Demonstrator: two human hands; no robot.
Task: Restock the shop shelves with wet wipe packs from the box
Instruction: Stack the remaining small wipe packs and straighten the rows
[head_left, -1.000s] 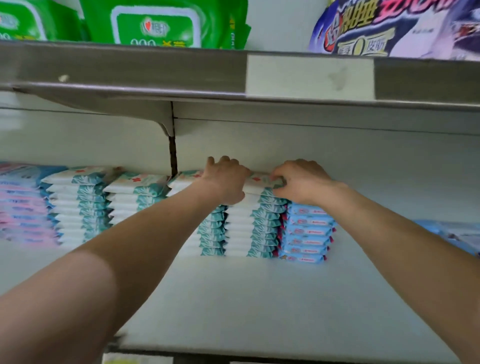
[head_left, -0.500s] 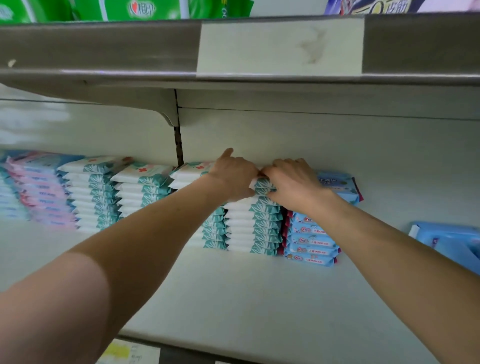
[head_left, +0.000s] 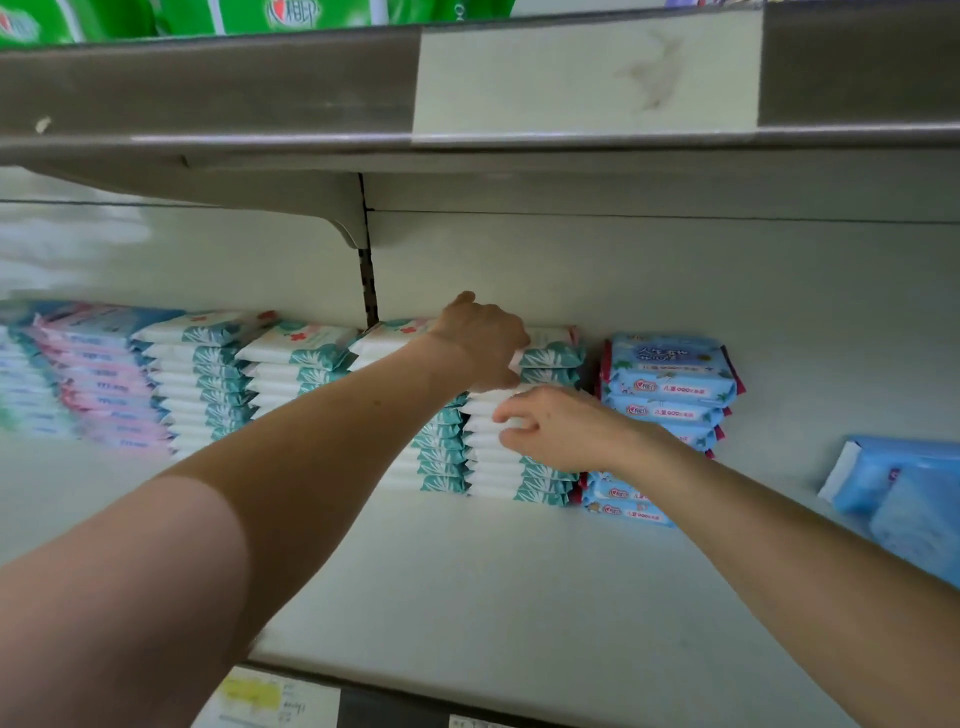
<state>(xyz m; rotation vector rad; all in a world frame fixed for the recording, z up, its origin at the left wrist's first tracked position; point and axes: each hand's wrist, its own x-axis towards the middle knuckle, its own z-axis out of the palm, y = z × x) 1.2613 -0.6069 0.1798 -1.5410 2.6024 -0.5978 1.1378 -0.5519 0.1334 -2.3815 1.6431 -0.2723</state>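
Note:
Teal-and-white wet wipe packs stand in several stacks at the back of the white shelf (head_left: 519, 582). My left hand (head_left: 483, 343) reaches over the top of the middle stack (head_left: 540, 467), and its fingers curl round the end of the top pack (head_left: 553, 353). My right hand (head_left: 558, 428) is lower, in front of the same stack. Its loosely bent fingers touch the packs' front edges and hold nothing. The box is out of view.
Blue wipe packs (head_left: 670, 379) are stacked just right of the middle stack. More teal stacks (head_left: 208, 379) and pink-and-blue packs (head_left: 98, 374) fill the left. Loose blue packs (head_left: 904, 493) lie at far right. The upper shelf's edge (head_left: 311, 88) hangs low overhead, with green packs on it.
My right hand has come off the top of the stack and dropped to its front. My left hand stays at the top pack. The view has shifted slightly left and down.

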